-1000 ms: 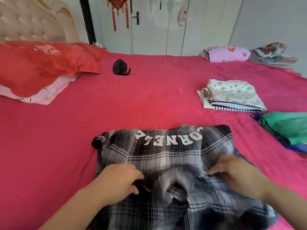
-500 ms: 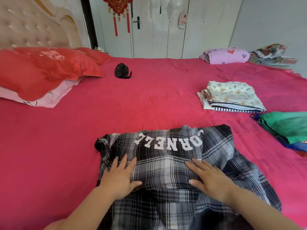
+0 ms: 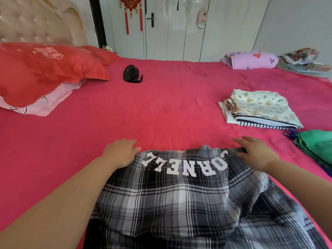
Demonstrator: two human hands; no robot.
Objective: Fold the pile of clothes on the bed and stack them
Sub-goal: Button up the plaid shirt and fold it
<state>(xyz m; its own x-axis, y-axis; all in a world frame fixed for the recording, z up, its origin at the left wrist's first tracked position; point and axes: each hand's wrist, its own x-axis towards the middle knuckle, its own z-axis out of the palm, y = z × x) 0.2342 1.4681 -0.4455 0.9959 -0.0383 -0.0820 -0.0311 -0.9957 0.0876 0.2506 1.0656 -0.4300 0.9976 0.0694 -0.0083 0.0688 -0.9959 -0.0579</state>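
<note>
We see one plaid shirt on the near part of the bed, long axis running away from us, lettered edge pointing far, our left hand and right hand resting on its two far corners, fingers relaxed, gripping nothing, and one folded stack well apart to the right.

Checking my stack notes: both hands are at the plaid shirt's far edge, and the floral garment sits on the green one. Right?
No: head view shows the floral garment on a striped garment, apart from the green garment; left hand and right hand are at the far edge of the plaid shirt.
</note>
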